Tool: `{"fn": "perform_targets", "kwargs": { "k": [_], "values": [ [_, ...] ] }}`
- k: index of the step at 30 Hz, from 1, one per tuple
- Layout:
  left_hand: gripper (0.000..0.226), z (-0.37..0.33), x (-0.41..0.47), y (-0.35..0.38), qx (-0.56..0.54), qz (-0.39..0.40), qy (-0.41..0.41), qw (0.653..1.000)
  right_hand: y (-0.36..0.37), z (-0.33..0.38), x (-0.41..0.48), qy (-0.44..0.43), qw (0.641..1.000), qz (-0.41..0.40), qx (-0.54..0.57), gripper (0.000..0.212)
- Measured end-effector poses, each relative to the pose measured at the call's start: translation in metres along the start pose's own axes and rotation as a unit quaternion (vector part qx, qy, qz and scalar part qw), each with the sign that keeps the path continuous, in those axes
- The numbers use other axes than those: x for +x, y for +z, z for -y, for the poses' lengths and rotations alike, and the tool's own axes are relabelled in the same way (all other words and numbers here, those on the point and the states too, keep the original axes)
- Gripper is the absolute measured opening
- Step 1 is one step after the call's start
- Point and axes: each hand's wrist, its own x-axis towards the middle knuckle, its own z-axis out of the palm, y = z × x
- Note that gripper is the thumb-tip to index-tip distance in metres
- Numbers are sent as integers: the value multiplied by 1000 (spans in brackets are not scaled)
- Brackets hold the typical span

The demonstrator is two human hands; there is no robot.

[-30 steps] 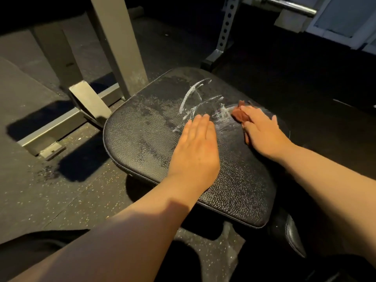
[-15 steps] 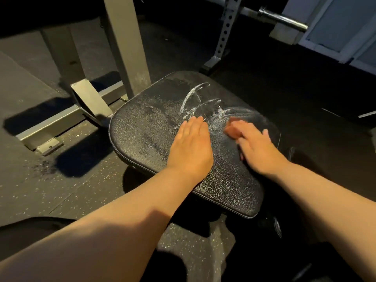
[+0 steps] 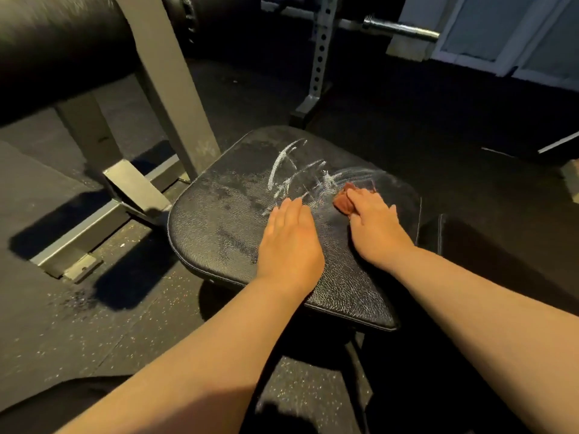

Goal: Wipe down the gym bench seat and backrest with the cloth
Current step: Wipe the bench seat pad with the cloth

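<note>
In the head view, the black padded bench seat [image 3: 219, 233] is seen at the centre of the frame, its surface dull and marked with white streaks [image 3: 282, 164] towards its upper part; the left hand [image 3: 289, 242] is laid flat on the middle of the seat, fingers straight and together, nothing held in it; the right hand [image 3: 376, 223] is set just to the right of it, fingers bent over a bunched reddish cloth [image 3: 343, 200], which is gripped and pressed against the seat near the streaks; part of the cloth is seen protruding to the left of the fingers. A grey metal frame [image 3: 169, 89] is seen at upper left; a barbell end [image 3: 401, 28] is seen at the upper right; the speckled floor [image 3: 125, 324] is seen below.
</note>
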Motion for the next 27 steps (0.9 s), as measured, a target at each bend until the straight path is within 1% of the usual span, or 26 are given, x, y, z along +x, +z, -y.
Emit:
{"fn": "perform_targets", "kwargs": {
  "k": [1, 2, 3, 5, 6, 7, 8, 9, 11, 12, 13, 14, 15, 16, 17, 18, 19, 20, 21, 23, 24, 25, 27],
  "values": [
    [53, 2, 1, -1, -7, -1, -3, 1000, 6, 13, -2, 9, 1000, -11, -22, 54],
    [52, 3, 2, -2, -16, -2, -15, 1000, 14, 26, -6, -11, 999, 2, -32, 56],
    [48, 4, 4, -4, -28, -2, -29, 999, 18, 36, -12, -36, 999, 37, -7, 58],
    [35, 4, 8, -6, -58, -13, -55, 997, 15, 42, -25, -94, 986, 130, 42, 59],
    [32, 4, 10, -6, -64, -16, -58, 996, 6, 37, -29, -122, 977, 162, 62, 58],
    [32, 3, 11, -6, -61, -13, -59, 996, -1, 27, -29, -139, 973, 174, 67, 57],
    [33, 3, 10, -5, -52, -9, -61, 997, -6, 15, -27, -138, 975, 161, 62, 56],
    [34, 3, 9, -5, -44, -8, -61, 997, -8, 3, -22, -105, 985, 123, 61, 55],
    [35, 1, 7, -4, -34, -16, -50, 998, -10, -12, -13, 11, 998, 10, 66, 51],
    [35, -1, 7, -4, -37, -21, -37, 998, -7, -9, -9, 57, 997, -26, 48, 48],
    [35, -2, 7, -3, -48, -23, -22, 998, -4, 0, -8, 75, 996, -33, 24, 47],
    [34, -4, 8, -2, -74, -25, -9, 997, -2, 11, -8, 67, 998, -15, 13, 48],
    [34, -5, 9, -1, -111, -22, -1, 994, 2, 24, -8, 41, 999, 22, 25, 50],
    [33, -7, 11, -1, -144, -14, 3, 990, 2, 35, -11, 6, 995, 67, 68, 48],
    [33, -8, 12, 0, -159, -6, 3, 987, 2, 41, -15, -23, 982, 116, 148, 47],
    [32, -9, 12, 1, -154, 0, 3, 988, -2, 42, -18, -42, 958, 152, 239, 47],
    [31, -10, 13, 3, -130, 1, 2, 992, -8, 38, -21, -30, 932, 160, 325, 47],
    [31, -10, 13, 5, -92, 0, 1, 996, -13, 28, -21, -4, 916, 138, 377, 51],
    [36, -9, 13, 8, -42, 1, 3, 999, -17, 20, -21, 17, 916, 106, 387, 55],
    [55, -12, 10, 11, 48, 5, 34, 998, -20, 3, -18, 26, 949, 45, 312, 59],
    [61, -15, 8, 14, 68, 8, 54, 996, -18, -1, -15, 28, 961, 33, 273, 59],
    [62, -20, 5, 16, 65, 16, 72, 995, -14, -3, -12, 28, 968, 36, 245, 58],
    [56, -27, 0, 19, 43, 15, 114, 992, -6, -4, -10, 10, 979, 43, 197, 57]
  ]
}}
